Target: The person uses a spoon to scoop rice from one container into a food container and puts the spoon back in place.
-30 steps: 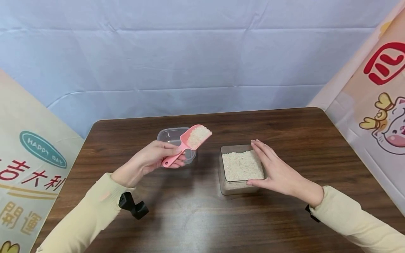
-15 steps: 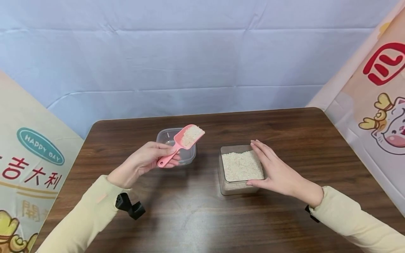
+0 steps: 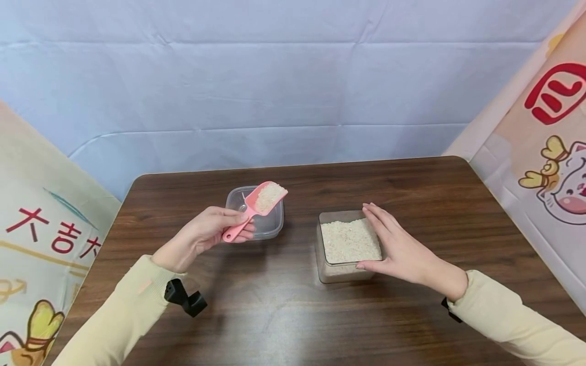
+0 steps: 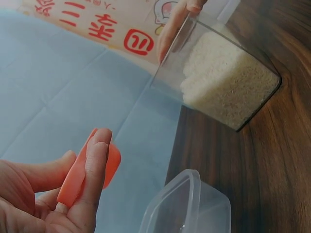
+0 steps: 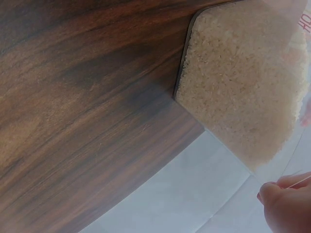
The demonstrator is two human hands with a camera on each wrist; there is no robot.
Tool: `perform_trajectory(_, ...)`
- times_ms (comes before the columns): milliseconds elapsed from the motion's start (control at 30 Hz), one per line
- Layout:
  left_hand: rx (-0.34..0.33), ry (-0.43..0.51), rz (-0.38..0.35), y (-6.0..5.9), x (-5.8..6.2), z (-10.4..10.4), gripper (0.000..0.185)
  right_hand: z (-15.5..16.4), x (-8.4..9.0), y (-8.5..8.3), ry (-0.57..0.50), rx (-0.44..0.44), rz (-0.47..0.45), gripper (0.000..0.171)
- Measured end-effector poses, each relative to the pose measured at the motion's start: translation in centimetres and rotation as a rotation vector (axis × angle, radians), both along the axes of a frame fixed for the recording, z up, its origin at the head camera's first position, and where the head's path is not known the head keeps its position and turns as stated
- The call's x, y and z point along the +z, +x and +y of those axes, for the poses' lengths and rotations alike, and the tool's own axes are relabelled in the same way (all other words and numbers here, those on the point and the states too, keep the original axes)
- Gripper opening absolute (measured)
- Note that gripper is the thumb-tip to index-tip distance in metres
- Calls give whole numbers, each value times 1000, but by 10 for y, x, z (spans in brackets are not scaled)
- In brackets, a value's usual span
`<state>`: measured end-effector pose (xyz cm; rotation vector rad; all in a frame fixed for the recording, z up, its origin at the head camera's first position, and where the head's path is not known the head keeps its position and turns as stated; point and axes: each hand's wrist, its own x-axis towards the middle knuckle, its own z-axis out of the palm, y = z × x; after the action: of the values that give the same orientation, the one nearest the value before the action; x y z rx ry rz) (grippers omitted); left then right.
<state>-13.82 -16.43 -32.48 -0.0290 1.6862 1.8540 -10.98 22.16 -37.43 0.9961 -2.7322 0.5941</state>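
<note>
Left hand [image 3: 203, 234] pinching pink scoop [image 3: 256, 207] by handle, thumb on top, fingers curled under. Scoop bowl loaded w/ rice, raised over small clear tub [image 3: 271, 224], which sits left of rice box [image 3: 322, 264] on table [image 3: 284, 315]. In left wrist view, only handle end visible between thumb and fingers [image 4: 95, 165]; tub rim just below.

Right hand [image 3: 397, 250] laid flat against right wall of rice box, fingers straight along rim, thumb at near corner; steadying, not clamping. Rice box square, clear, roughly filled w/ white rice [image 3: 350, 240].

Handling, as judgement: scoop light, stiff plastic; load loose and pourable, so bowl needs keeping level or slightly nose-up till over tub, else grains off front lip. Best hold = mid-handle pinch, as now. Small tub thin-walled and light, prob. slides on smooth wood if knocked. Rice box heavier w/ contents, stable; smooth walls likely slippery, better braced from side than lifted one-handed.

Writing: banner [image 3: 50, 239] left of rice box shows red Chinese chars, "大吉" legible, rest cut off. Banner [image 3: 549, 168] right of rice box has red rounded logo and cartoon cat; no legible words. Left wrist view shows same red chars and logo upside down behind rice box. No brand seen on scoop, tub or box.

Black wrist-cam mount [image 3: 185, 301] under left sleeve.
</note>
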Motion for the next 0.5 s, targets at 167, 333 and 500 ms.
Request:
perform_trajectory(167, 2, 3, -12, -1, -2, -5, 39, 0, 0, 0, -2, 0, -3, 105)
perform_trajectory(333, 16, 10, -21, 0, -4, -8, 40, 0, 0, 1, -5, 3, 1, 105)
perform_trajectory(500, 32, 4, -22, 0, -6, -10, 41, 0, 0, 1, -2, 0, 4, 106)
